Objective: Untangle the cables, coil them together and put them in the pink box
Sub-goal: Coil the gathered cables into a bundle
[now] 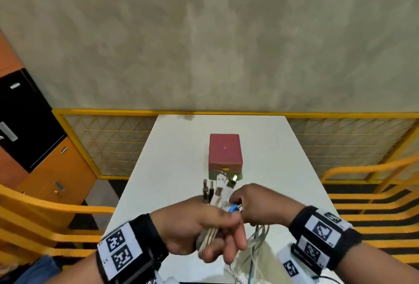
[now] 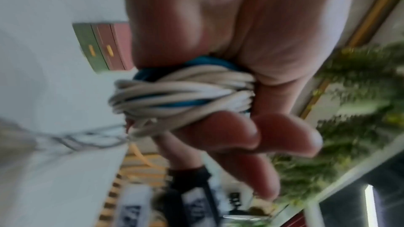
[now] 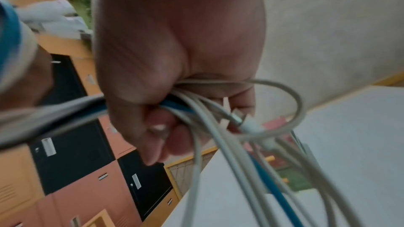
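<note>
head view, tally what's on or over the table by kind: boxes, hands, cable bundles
boxes: 1, the pink box, lid shut
hands: 2, left hand and right hand, both gripping cables
cable bundles: 1, white and blue cables, strands too tangled to count
total: 4

Centre of frame: closed pink box (image 1: 225,149) on the white table (image 1: 176,159). Lower centre: left hand (image 1: 195,227) grips the coiled cables (image 1: 217,195); right hand (image 1: 260,204) holds trailing strands.
</note>
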`<state>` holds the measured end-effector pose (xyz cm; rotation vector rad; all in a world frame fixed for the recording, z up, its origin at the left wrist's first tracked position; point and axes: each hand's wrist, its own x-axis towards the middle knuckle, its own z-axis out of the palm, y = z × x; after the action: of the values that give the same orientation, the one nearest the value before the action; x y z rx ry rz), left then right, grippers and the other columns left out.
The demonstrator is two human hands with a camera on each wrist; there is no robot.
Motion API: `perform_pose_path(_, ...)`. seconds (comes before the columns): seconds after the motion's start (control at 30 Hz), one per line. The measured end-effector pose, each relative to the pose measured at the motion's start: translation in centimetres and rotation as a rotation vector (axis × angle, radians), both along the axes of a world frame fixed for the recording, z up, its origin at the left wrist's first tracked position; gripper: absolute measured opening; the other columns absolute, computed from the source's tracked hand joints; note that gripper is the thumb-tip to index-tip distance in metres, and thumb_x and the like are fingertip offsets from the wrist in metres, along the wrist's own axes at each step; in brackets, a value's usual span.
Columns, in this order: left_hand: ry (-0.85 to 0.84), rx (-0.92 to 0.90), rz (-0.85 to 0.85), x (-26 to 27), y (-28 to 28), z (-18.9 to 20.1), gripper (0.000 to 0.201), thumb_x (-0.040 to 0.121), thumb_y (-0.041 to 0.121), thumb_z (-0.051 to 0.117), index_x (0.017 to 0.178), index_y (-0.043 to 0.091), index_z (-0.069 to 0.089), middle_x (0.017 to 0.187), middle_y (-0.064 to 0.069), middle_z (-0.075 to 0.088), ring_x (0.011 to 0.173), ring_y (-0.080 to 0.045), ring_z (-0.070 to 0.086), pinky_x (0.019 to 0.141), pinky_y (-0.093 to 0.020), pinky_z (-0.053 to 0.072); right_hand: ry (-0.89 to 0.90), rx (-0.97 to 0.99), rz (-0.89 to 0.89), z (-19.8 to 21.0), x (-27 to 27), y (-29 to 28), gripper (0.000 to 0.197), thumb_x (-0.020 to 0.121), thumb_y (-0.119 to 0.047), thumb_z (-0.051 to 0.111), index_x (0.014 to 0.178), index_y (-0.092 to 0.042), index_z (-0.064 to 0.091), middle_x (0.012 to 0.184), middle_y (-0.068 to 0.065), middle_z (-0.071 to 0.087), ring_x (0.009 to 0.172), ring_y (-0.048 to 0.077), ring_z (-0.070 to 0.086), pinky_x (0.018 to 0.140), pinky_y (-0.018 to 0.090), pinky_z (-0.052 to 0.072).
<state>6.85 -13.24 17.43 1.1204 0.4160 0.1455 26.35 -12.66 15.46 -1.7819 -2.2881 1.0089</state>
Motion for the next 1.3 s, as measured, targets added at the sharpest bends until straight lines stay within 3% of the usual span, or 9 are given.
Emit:
perform_pose_path(0.17,0.437,0.252,0.105,0.0,1.0,-2.1,0.051,0.094,0.041,0.053,0.121,-0.001,0.057,0.117,-0.016,0.072,0.050,-0.009,0.064,0.047,-0.020,0.044,-0.218,0.201,0.042,0.6,-0.8,0.1,0.011,0.074,-0.027,0.062,0.072,-0.019,0.055,0.074,0.001,0.064,0.067,0.021,0.057,0.060,0.033,0.048)
perform_pose_path(0.37,0.659,0.768,0.333,0.5,2.3,-3.0,0.025,0.099,0.048,0.050,0.106,0.027,0.062,0.078,0.008,0.070,0.054,0.004,0.062,0.058,-0.022,0.045,-0.052,0.281,-0.002,1.0,-1.1,-0.3,0.005,0.085,-0.026,0.050,0.080,-0.025,0.050,0.077,-0.002,0.062,0.070,0.021,0.061,0.065,0.036,0.050)
perform_pose_path(0.47,0.554,0.776,0.448,0.4,3.4,-2.8,0.027,0.094,0.056,0.052,0.093,0.032,0.065,0.081,0.009,0.068,0.067,-0.004,0.059,0.070,-0.026,0.043,0.108,0.338,-0.062,1.3,-1.4,-0.5,0.018,0.086,-0.019,0.047,0.098,-0.031,0.053,0.074,-0.010,0.057,0.068,0.006,0.058,0.060,0.023,0.045)
perform_pose_path(0.57,0.271,0.472,0.644,1.0,4.2,-2.2,0.074,0.075,0.081,0.055,0.108,0.016,0.065,0.094,-0.005,0.061,0.086,-0.018,0.054,0.080,-0.036,0.044,0.225,0.368,-0.116,1.1,-2.8,-1.4,0.054,0.091,-0.017,0.046,0.139,-0.039,0.034,0.075,-0.019,0.046,0.064,-0.001,0.050,0.057,0.014,0.039)
perform_pose_path(0.67,0.091,0.310,0.697,2.0,4.2,-1.5,0.070,0.077,0.071,0.062,0.110,0.010,0.067,0.104,-0.008,0.065,0.099,-0.021,0.058,0.095,-0.039,0.046,0.241,0.395,-0.140,0.3,-4.0,-2.3,0.073,0.096,-0.018,0.044,0.154,-0.036,0.004,0.111,-0.002,0.057,0.078,0.005,0.053,0.060,0.014,0.037)
perform_pose_path(0.77,0.006,0.199,0.766,2.5,4.3,-1.2,0.051,0.073,0.050,0.079,0.099,0.007,0.071,0.100,-0.014,0.068,0.090,-0.024,0.064,0.085,-0.037,0.051,0.267,0.451,-0.141,-0.1,-4.6,-2.7,0.068,0.095,-0.018,0.045,0.153,-0.035,0.013,0.139,-0.001,0.048,0.106,0.015,0.060,0.077,0.020,0.042)
perform_pose_path(0.97,-0.229,-0.035,0.834,3.2,4.2,-0.4,0.020,0.082,-0.004,0.067,0.102,-0.003,0.067,0.126,-0.018,0.070,0.114,-0.028,0.069,0.102,-0.047,0.052,0.698,0.386,-0.422,-0.2,-4.3,-2.5,0.059,0.073,-0.004,0.069,0.095,-0.052,0.042,0.090,-0.025,0.066,0.073,0.002,0.067,0.073,0.042,0.058)
perform_pose_path(1.17,-0.414,-0.198,0.846,3.0,3.9,0.6,0.014,0.082,0.000,0.056,0.094,0.002,0.061,0.120,-0.021,0.071,0.099,-0.024,0.075,0.085,-0.034,0.062,0.791,0.144,-0.430,-0.3,-3.6,-2.8,0.029,0.061,-0.005,0.063,0.078,-0.025,0.050,0.064,-0.002,0.062,0.059,0.023,0.061,0.064,0.051,0.056)
perform_pose_path(1.3,-0.404,-0.257,0.826,2.8,3.9,0.6,0.008,0.081,0.007,0.060,0.083,0.007,0.068,0.094,-0.015,0.075,0.069,-0.016,0.075,0.066,-0.028,0.062,0.883,-0.123,-0.285,-1.1,-3.4,-3.3,0.010,0.078,-0.004,0.061,0.078,-0.013,0.056,0.069,0.007,0.060,0.058,0.023,0.057,0.056,0.034,0.051)
